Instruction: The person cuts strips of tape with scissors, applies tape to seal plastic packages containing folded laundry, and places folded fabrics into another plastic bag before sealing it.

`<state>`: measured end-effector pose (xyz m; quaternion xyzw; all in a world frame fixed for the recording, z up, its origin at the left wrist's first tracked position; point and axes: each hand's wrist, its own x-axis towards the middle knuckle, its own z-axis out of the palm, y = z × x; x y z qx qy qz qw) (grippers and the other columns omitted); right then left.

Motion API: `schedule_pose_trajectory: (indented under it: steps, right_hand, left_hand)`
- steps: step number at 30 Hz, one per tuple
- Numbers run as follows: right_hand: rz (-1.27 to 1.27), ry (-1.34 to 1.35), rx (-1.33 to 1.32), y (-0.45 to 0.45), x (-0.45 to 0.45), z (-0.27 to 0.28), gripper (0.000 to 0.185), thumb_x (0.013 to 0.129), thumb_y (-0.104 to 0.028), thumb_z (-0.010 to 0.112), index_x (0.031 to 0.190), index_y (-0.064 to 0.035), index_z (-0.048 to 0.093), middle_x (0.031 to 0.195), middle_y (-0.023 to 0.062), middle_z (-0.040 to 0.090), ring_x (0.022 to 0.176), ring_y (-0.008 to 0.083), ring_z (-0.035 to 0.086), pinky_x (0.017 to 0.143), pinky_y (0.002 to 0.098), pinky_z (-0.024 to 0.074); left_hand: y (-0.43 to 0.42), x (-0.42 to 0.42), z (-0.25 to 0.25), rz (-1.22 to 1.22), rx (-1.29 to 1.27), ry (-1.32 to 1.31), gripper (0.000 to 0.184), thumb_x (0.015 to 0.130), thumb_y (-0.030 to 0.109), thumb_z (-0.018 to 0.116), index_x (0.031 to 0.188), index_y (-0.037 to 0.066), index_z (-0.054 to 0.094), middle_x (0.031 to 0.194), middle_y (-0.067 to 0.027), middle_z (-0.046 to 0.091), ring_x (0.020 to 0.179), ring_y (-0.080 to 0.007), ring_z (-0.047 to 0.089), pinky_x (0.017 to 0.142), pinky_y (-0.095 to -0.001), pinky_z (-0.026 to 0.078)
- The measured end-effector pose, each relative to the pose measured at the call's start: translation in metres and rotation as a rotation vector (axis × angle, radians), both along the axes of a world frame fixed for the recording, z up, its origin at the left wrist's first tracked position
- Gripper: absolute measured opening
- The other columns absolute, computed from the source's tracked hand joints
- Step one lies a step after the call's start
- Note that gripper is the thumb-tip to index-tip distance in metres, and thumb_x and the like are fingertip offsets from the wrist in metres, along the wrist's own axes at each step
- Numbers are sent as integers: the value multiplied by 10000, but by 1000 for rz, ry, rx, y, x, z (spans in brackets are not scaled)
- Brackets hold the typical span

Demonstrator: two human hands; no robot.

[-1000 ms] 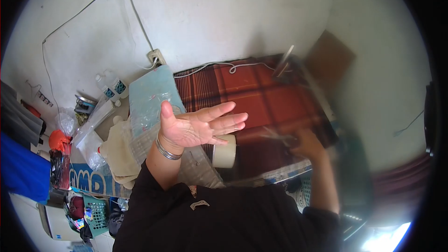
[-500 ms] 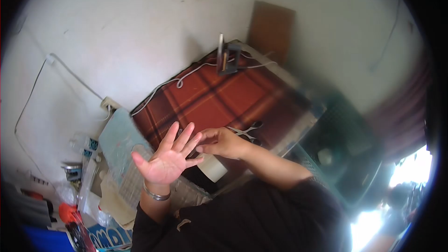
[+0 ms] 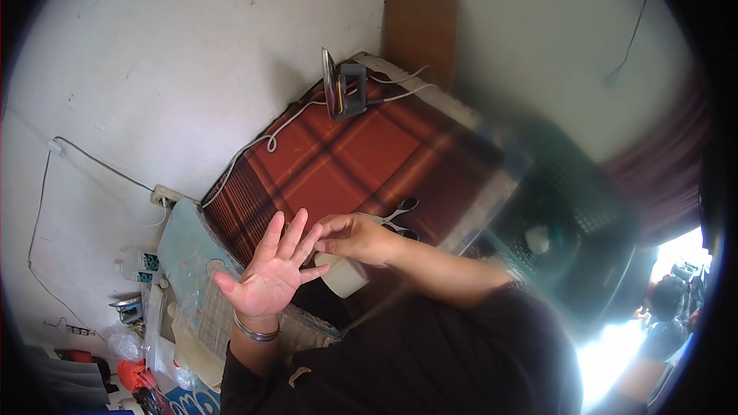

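Note:
My left hand (image 3: 273, 280), with a bracelet at the wrist, is held palm up with its fingers spread. My right hand (image 3: 357, 238) reaches in from the right, thumb and fingertips pinched together at the ring finger of the left. Whatever lies between those fingertips is too small to make out. Just below the right hand is a white roll (image 3: 344, 277), beside dark cloth (image 3: 327, 303). Scissors (image 3: 400, 219) with dark handles lie behind the right hand on a red plaid cloth (image 3: 361, 161), partly covered by the hand.
An iron (image 3: 344, 92) stands upright at the table's back, its cord trailing left toward a power strip (image 3: 164, 197). A brown board (image 3: 419, 27) leans in the corner. To the right is a green plastic basket (image 3: 565, 215). Plastic bags (image 3: 123, 342) and clutter fill the lower left.
The camera view has shifted, so the iron and table appear further left. Both hands keep nearly the same pose, the right fingertips still at the left hand's fingers.

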<state>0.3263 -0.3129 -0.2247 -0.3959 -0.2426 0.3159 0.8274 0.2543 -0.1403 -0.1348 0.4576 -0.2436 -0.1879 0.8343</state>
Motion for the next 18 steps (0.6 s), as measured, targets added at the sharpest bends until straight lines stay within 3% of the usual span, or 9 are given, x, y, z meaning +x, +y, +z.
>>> schedule_pose_trajectory:
  steps: [2,4,5,7,9,11,13,18]
  right_hand:
    - [-7,36,57,0,2,-2,235,862,-92,667,1070,13,633,1037,74,661,977,123,600,857,278,484]
    - [-77,-31,-179,-7,4,3,103,843,-52,679,935,-7,690,1019,54,636,960,144,599,873,296,471]
    - [-82,-29,-175,-13,6,6,103,843,-52,679,935,-7,690,1019,54,636,960,144,599,873,296,471]
    - [-289,-397,-341,-33,11,8,68,815,-47,700,874,-11,699,956,63,642,911,156,615,821,288,486]
    - [-377,-291,-295,-71,32,9,65,785,-48,715,836,-9,705,918,84,648,879,165,630,789,293,491]
    - [-432,-345,-564,-133,65,20,120,805,-149,704,877,-54,717,909,84,659,872,180,634,797,316,500]
    - [-762,-290,-1078,-187,101,21,232,752,-229,724,872,-31,716,838,95,697,784,169,647,735,321,510]
    - [-920,-495,-1442,-354,224,-133,301,684,-303,757,823,-39,720,771,114,693,733,210,649,720,355,504]
  left_hand:
    - [-1,2,0,21,48,-13,1096,752,835,395,1518,152,12,1575,-146,-66,1432,-422,7,1046,-662,255]
    - [-3,4,-4,43,75,1,1100,748,836,400,1518,151,16,1575,-135,-84,1434,-414,-6,1041,-667,255]
    - [-3,6,-6,63,100,9,1104,744,837,405,1519,151,19,1575,-124,-103,1436,-406,-18,1037,-673,255]
    - [-2,6,-10,134,152,8,1106,742,837,409,1519,151,22,1575,-111,-113,1438,-394,-38,1032,-678,257]
    - [4,6,-14,241,168,8,1113,735,840,412,1519,158,14,1579,-86,-110,1439,-366,-93,1019,-694,261]
    - [12,3,-12,238,100,21,1131,719,858,404,1520,152,30,1578,-100,-108,1442,-372,-64,1031,-671,263]
    - [16,0,-9,214,14,28,1118,727,859,386,1520,150,42,1576,-120,-103,1440,-388,-40,1035,-656,279]
    - [19,-1,-7,189,36,10,1064,765,829,375,1519,169,16,1575,-108,-106,1436,-398,-45,1014,-715,248]
